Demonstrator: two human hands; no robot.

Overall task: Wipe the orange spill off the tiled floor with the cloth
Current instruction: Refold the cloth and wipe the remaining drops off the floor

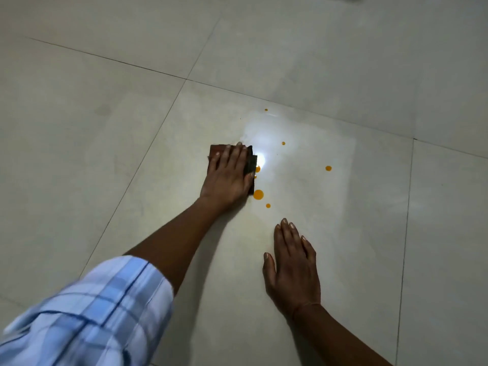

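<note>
Orange spill (258,194) still on floor (105,128): biggest drop just beside cloth (216,148), smaller ones scattered right and beyond. Left hand (227,178) presses cloth flat, fingers straight, not curled round it. Right hand (290,268) flat on tile, fingers straight, holding nothing. Judgement: wiping barely begun, visible drops all left.
</note>
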